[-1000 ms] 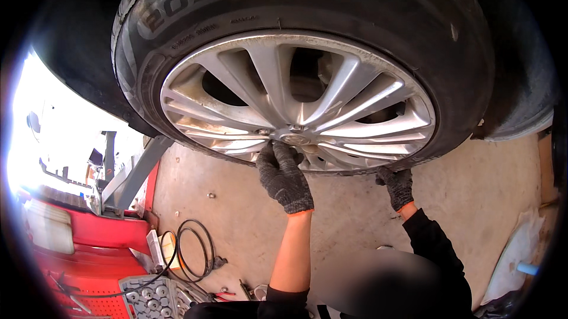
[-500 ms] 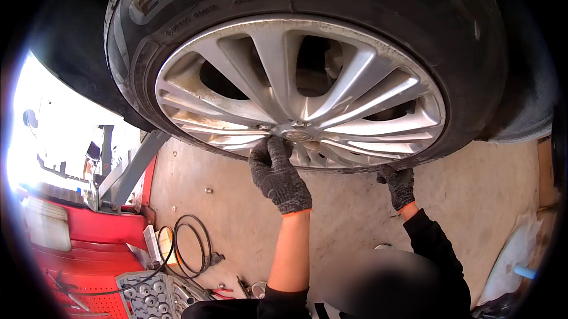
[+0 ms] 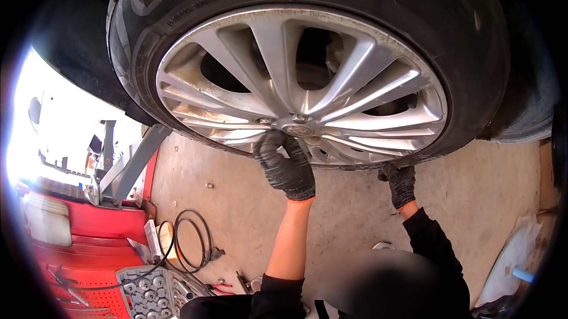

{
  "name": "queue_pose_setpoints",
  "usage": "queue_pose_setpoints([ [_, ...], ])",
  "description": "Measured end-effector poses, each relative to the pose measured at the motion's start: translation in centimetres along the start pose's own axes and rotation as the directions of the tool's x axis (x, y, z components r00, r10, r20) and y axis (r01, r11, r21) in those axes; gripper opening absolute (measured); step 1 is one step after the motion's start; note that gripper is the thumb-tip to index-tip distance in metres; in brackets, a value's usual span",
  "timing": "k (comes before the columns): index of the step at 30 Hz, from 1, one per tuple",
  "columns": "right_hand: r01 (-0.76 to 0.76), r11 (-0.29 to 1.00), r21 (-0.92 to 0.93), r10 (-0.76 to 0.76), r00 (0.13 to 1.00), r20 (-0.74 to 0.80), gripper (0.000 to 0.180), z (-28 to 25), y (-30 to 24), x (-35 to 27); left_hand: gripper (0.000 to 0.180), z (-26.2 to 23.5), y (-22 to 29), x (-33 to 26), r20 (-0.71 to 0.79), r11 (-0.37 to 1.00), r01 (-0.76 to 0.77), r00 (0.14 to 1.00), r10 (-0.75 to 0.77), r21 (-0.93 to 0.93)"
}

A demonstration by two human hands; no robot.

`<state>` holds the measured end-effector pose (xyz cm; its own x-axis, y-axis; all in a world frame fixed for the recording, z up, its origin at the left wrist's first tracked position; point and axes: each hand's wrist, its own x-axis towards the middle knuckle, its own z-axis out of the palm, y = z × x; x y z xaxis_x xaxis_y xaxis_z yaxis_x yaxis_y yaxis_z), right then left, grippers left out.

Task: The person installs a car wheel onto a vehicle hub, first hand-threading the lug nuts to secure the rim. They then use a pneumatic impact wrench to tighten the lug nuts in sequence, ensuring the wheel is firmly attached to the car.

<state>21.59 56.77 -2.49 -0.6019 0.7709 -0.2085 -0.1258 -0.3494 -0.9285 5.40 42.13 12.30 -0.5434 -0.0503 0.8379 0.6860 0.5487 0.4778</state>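
Note:
A car wheel fills the top of the view: black tyre (image 3: 473, 41) around a silver multi-spoke alloy rim (image 3: 284, 59). My left hand (image 3: 285, 165), in a dark knit glove, is closed at the lower part of the hub (image 3: 299, 128), fingers pinched on something small there that the glove hides. My right hand (image 3: 399, 182), also gloved, grips the lower edge of the tyre at the rim's bottom right.
Concrete floor (image 3: 248, 201) lies below the wheel. At the lower left are a red lift arm (image 3: 100, 224) with a grey metal post (image 3: 133, 162), a coiled black hose (image 3: 189, 239) and a tray of sockets (image 3: 148, 289). A white sheet (image 3: 515, 254) lies at the right.
The view has closed in on the wheel, which now looks larger. My left hand has stayed at the hub, shifting slightly lower. The right hand keeps its hold on the tyre's bottom edge.

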Motion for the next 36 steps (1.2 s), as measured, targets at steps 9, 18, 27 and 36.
queue_pose_setpoints([
  [9, -0.055, 0.996, 0.074, 0.054, 0.998, 0.015, 0.055, -0.5, 1.0, 0.5, 0.026, -1.7, 1.6, 1.1, 0.414, 0.257, 0.831, 0.484, -0.771, -0.493],
  [18, -0.077, 0.996, 0.054, 0.078, 0.997, -0.011, 0.052, -0.5, 1.6, 1.5, 0.018, -1.7, 0.7, 2.5, 0.484, 0.091, 0.861, 0.365, -0.795, -0.500],
  [27, -0.086, 0.996, 0.027, 0.086, 0.996, 0.009, 0.047, -0.5, 1.3, 1.1, 0.011, -0.2, 0.1, -0.7, 0.067, 0.874, 0.420, 0.907, -0.417, -0.246],
  [36, 0.028, 0.999, 0.033, -0.026, 0.998, -0.050, 0.032, 0.2, 0.7, 0.4, 0.020, -2.2, 1.7, 2.5, 0.594, 0.069, 0.900, 0.340, -0.728, -0.430],
])
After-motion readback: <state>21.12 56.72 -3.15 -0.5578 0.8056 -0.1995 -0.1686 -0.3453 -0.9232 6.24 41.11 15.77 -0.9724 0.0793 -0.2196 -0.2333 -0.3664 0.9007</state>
